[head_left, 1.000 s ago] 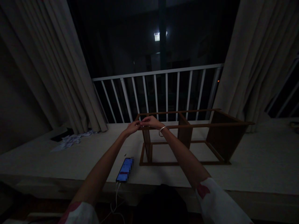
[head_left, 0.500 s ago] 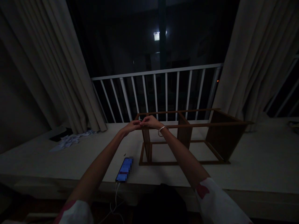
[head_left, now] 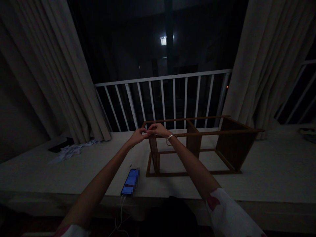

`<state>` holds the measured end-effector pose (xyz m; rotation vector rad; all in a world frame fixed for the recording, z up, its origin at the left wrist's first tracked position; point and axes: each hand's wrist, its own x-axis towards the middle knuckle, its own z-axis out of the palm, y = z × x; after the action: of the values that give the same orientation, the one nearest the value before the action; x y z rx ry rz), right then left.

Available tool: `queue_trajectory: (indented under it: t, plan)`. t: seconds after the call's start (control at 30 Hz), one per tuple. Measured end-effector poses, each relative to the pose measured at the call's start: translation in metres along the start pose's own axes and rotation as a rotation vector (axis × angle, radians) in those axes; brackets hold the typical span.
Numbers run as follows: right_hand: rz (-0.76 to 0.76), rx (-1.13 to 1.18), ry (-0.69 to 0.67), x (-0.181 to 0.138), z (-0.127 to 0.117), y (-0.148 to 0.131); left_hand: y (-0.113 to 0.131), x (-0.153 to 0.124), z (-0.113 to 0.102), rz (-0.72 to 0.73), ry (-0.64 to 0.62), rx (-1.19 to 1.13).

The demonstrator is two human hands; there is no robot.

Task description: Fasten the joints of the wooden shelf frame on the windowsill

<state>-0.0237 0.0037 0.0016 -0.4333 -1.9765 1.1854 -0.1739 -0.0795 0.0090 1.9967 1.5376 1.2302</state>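
I am pinching my left hand [head_left: 137, 136] and right hand [head_left: 158, 129] together on the near left top corner of the wooden frame [head_left: 197, 144]; whatever small they grip is too dim to tell. A lit phone [head_left: 130, 182] is lying below my hands.

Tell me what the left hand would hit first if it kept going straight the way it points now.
Almost at once the right hand: the left hand points right and away, fingertips already meeting it at the near top corner of the wooden shelf frame. Past that, probably the frame's top rail; depth is hard to judge in the dark.
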Motion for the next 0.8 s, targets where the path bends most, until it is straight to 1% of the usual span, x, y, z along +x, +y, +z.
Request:
queue_trajectory:
  t: [0.1, 0.23, 0.37, 0.47, 0.63, 0.8]
  plan:
    - [0.016, -0.008, 0.002, -0.0007, -0.0002, -0.0018, -0.0039, 0.0016, 0.0004, -0.020, 0.007, -0.057]
    - [0.013, 0.011, -0.026, -0.0022, -0.0002, -0.0049, -0.0048, 0.0013, 0.0005, -0.032, 0.027, -0.071]
    - [0.001, 0.040, -0.025, -0.0020, -0.0002, -0.0046, -0.0030, -0.0009, 0.0011, 0.006, 0.020, -0.023]
    - [0.012, 0.038, -0.015, -0.0013, -0.0011, -0.0027, -0.0038, -0.0002, 0.0009, 0.005, -0.015, 0.003]
    - [0.001, 0.051, -0.021, -0.0004, -0.0021, -0.0001, -0.0052, 0.0043, -0.0017, -0.053, -0.077, -0.091]
    - [0.001, 0.017, 0.031, 0.0015, -0.0020, 0.0030, 0.0013, 0.0048, -0.0068, -0.128, -0.097, -0.204]
